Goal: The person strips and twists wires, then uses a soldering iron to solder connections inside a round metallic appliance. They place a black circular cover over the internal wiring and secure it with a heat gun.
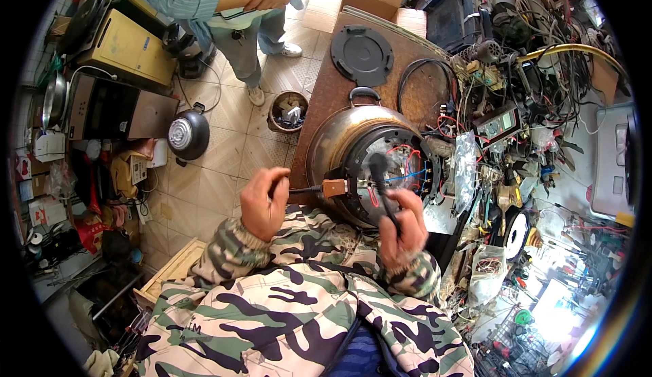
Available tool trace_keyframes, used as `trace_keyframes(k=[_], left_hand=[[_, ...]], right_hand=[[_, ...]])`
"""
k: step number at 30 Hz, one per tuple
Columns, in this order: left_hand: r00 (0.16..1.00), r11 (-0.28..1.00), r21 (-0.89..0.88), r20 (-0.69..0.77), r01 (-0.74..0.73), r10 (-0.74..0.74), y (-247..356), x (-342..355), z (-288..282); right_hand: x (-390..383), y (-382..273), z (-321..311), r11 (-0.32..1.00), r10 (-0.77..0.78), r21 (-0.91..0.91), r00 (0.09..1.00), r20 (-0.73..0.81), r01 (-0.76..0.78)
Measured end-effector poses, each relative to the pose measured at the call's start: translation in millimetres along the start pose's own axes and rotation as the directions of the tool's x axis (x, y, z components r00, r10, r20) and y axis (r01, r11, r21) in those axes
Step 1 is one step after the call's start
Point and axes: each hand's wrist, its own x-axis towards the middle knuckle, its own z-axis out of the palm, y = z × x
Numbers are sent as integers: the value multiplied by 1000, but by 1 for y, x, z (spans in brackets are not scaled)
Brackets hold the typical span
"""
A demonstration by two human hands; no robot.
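A round metal cooker body (331, 132) lies on the table with its black underside ring (353, 156) facing up; red and blue wires (411, 163) show in its opened inside. My left hand (265, 204) is closed in a pinch at one end of a dark cord (304, 189). That cord runs to a brown block-shaped connector (334, 187) at the ring's near left edge. My right hand (405, 226), also closed, grips a black cord with a thick plug-like end (378, 168), held over the opened underside. Motion blurs that end, so its exact kind is unclear.
A black round cover (361, 54) lies on the brown table (319, 115) beyond the cooker. Wires, tools and a meter (499, 126) crowd the right side. A bin (288, 111) and an upturned pan (189, 134) are on the floor. A person (238, 20) stands opposite with arms folded.
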Motion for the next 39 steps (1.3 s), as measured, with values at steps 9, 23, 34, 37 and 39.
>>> trace_keyframes(k=[9,23,34,37,39], left_hand=[[897,992,-29,424,-125,125,65,-14,9],[307,772,-627,759,107,574,76,-61,79],[837,991,-136,541,-13,85,-9,-52,-12],[720,980,-35,683,194,-118,-31,-61,-55],[680,964,26,704,265,-206,-22,-60,-87]], right_hand=[[-58,-43,-33,997,-18,-74,979,-205,3],[-58,-109,-57,707,202,690,979,15,-156],[-69,-84,-139,360,211,866,874,-438,347],[-56,-79,-136,267,240,908,890,-387,322],[-62,-70,-130,404,267,880,889,-373,248]])
